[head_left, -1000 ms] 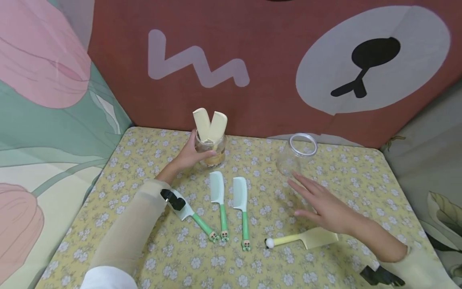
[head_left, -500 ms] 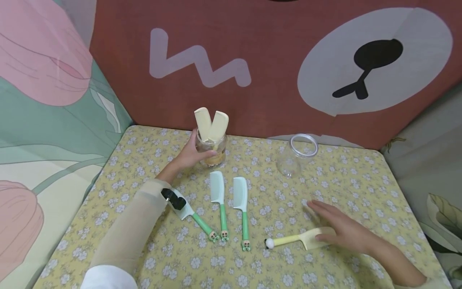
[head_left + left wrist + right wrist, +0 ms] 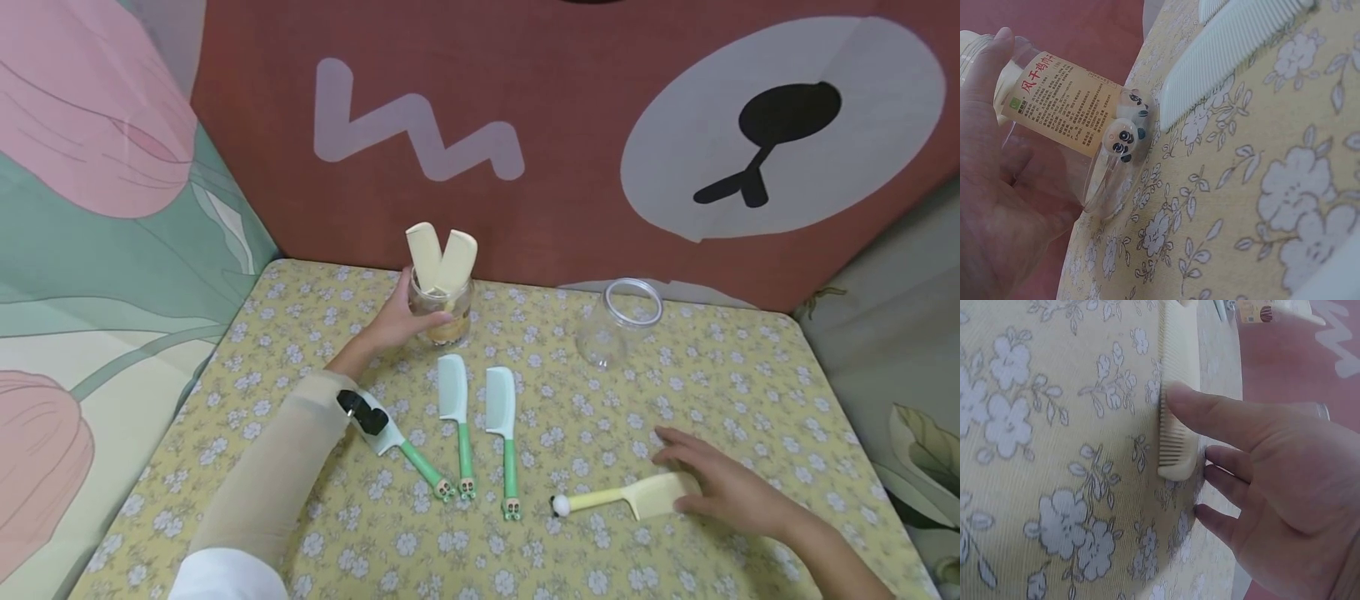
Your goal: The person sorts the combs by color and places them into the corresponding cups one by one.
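Observation:
My left hand (image 3: 397, 318) grips a clear labelled jar (image 3: 1063, 103) from its left side, thumb across the front. Two cream combs (image 3: 456, 262) stand head-up in it, and their panda-shaped handle ends (image 3: 1120, 135) show at its bottom. Over the right end of a pale yellow comb (image 3: 660, 495), which lies flat, is my right hand (image 3: 731, 487). Its thumb is at the teeth in the right wrist view, and the other fingers are apart on the far side. Whether the thumb touches the comb I cannot tell.
Three mint combs with green handles lie mid-table; the middle one (image 3: 452, 387) and the right one (image 3: 500, 400) are near each other, and the left one (image 3: 384, 433) is partly behind my left wrist. A second clear jar (image 3: 603, 333) stands at the back right. A bear-print cloth (image 3: 555, 217) hangs behind.
My right hand has drawn back from beside the clear jar at the right and lowered toward the yellow comb. My left hand and its jar have stayed in place.

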`<action>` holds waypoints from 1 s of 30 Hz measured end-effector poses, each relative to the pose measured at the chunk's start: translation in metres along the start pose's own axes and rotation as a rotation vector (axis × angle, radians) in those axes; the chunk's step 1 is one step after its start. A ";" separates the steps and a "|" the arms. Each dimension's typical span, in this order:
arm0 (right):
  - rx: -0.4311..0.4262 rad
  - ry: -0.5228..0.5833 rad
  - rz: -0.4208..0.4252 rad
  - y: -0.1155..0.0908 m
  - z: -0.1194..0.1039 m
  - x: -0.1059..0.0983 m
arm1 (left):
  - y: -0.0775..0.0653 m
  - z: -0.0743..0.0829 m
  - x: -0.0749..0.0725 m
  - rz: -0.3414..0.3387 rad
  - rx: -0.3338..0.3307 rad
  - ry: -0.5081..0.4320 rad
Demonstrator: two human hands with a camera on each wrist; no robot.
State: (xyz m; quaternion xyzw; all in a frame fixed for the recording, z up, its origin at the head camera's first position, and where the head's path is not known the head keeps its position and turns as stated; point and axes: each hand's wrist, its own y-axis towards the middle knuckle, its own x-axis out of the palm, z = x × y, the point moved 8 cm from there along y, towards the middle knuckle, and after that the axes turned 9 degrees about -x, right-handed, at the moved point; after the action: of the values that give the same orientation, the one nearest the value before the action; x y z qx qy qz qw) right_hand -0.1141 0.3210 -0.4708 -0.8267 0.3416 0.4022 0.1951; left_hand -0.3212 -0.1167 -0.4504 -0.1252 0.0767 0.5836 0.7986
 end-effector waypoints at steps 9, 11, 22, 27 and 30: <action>0.021 0.024 0.005 0.004 0.000 -0.002 | 0.000 -0.001 0.000 0.004 0.005 0.000; 0.034 0.023 -0.003 0.005 -0.001 -0.002 | 0.000 0.000 0.000 0.003 0.008 -0.004; 0.074 0.106 -0.043 0.010 -0.001 -0.012 | 0.002 -0.002 0.001 -0.003 0.021 -0.010; 0.105 0.175 0.029 0.005 0.001 -0.025 | 0.003 -0.002 0.001 -0.003 0.026 -0.016; 0.112 0.319 0.118 0.003 0.003 -0.032 | 0.002 -0.002 0.001 -0.004 0.027 -0.020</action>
State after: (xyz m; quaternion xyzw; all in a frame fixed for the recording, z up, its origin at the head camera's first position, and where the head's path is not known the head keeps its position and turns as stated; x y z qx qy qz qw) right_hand -0.1324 0.3339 -0.4470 -0.8465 0.4378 0.2572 0.1602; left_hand -0.3232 -0.1157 -0.4525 -0.1086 0.0764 0.5821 0.8022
